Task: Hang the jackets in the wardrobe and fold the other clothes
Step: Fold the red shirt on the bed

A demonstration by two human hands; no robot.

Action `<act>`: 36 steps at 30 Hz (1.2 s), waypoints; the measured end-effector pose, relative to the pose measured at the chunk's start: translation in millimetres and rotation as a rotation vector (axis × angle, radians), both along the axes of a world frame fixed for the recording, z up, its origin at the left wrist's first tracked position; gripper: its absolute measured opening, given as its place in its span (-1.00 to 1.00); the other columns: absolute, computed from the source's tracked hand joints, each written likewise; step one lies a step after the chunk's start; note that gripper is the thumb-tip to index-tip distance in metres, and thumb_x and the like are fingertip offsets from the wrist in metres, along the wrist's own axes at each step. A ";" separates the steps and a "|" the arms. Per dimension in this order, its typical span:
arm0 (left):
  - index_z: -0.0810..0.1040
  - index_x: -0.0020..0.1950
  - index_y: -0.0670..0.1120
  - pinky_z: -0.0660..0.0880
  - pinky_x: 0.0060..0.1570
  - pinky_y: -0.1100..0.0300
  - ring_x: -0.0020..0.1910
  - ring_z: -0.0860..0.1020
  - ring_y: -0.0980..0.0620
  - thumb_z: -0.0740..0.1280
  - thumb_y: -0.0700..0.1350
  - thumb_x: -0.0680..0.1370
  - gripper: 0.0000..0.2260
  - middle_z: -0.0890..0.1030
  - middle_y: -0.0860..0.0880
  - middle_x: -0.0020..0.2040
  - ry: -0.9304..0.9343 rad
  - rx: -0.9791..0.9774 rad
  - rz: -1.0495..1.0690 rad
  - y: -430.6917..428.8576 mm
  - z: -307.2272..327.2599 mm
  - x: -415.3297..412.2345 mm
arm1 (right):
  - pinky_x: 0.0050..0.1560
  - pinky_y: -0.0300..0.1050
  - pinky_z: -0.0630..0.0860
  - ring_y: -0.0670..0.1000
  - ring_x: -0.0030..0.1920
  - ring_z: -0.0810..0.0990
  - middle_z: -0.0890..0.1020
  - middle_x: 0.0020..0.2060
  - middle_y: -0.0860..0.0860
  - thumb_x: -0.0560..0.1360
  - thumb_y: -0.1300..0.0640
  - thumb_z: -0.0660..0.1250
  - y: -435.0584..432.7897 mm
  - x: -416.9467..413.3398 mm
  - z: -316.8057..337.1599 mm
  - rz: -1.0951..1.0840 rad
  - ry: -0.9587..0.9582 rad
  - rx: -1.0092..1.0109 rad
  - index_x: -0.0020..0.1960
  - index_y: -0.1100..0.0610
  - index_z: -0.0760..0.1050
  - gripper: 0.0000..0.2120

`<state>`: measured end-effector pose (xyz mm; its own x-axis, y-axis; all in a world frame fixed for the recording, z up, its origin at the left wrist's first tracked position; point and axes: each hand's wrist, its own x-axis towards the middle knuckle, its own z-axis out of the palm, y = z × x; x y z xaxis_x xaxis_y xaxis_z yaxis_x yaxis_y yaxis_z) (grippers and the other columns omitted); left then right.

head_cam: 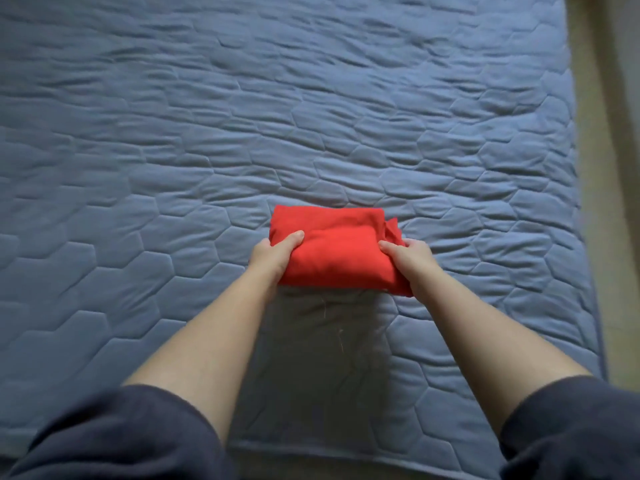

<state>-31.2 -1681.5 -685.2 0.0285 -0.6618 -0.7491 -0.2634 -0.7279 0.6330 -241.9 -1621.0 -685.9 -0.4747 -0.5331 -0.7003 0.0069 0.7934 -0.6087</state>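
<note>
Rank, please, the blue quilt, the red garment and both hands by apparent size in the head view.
1. blue quilt
2. red garment
3. left hand and right hand, too alike to rank

Blue quilted mattress (207, 133), beige floor (616, 168)

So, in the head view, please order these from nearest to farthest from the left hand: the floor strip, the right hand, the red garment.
1. red garment: held by the left hand, at its left edge.
2. right hand: gripping the garment's right edge.
3. floor strip: far right, beyond the bed.
</note>
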 end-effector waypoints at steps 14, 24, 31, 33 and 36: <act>0.54 0.27 -0.13 0.61 -0.10 0.16 -0.07 0.65 0.03 0.32 -0.07 0.51 -0.66 0.68 -0.09 0.05 0.339 -0.127 0.263 207.1 424.7 104.3 | 0.07 -0.06 0.43 0.01 -0.04 0.50 0.57 -0.05 0.12 0.49 0.46 0.25 126.3 54.2 389.3 0.712 -0.215 -0.525 0.16 0.25 0.47 -0.72; 0.66 0.06 -0.06 0.60 -0.18 0.17 -0.02 0.67 -0.07 0.45 0.02 0.37 -0.69 0.68 -0.15 0.04 0.301 -0.479 0.821 490.4 572.4 194.9 | -0.21 -0.19 0.61 -0.02 -0.15 0.69 0.72 -0.10 0.06 0.38 0.16 0.40 270.7 202.8 533.9 1.055 -0.844 -0.292 0.11 0.15 0.55 -0.70; 0.59 0.16 0.01 0.58 -0.15 0.15 0.02 0.66 -0.05 0.38 -0.03 0.48 -0.74 0.68 -0.07 0.07 0.097 -0.704 1.433 765.8 593.5 229.6 | -0.23 -0.22 0.60 -0.02 -0.12 0.70 0.72 -0.11 0.03 0.40 0.03 0.39 459.0 360.2 571.4 1.534 -0.938 -0.178 0.07 0.12 0.56 -0.72; 0.59 0.18 0.00 0.57 -0.11 0.12 0.04 0.66 -0.06 0.38 -0.03 0.49 -0.74 0.68 -0.08 0.08 -0.010 -0.777 1.622 861.4 597.2 223.2 | -0.18 -0.22 0.61 0.00 -0.08 0.70 0.72 -0.07 0.04 0.43 0.04 0.38 545.0 398.3 579.6 1.706 -0.976 -0.147 0.08 0.12 0.57 -0.74; 0.60 0.16 0.01 0.59 -0.10 0.08 0.05 0.65 -0.10 0.40 -0.02 0.47 -0.74 0.67 -0.10 0.09 -0.194 -0.838 1.844 1002.5 611.0 198.7 | -0.09 -0.19 0.61 0.05 0.01 0.68 0.69 0.02 0.10 0.55 0.09 0.30 684.4 438.1 590.7 1.959 -1.072 -0.103 0.14 0.16 0.56 -0.78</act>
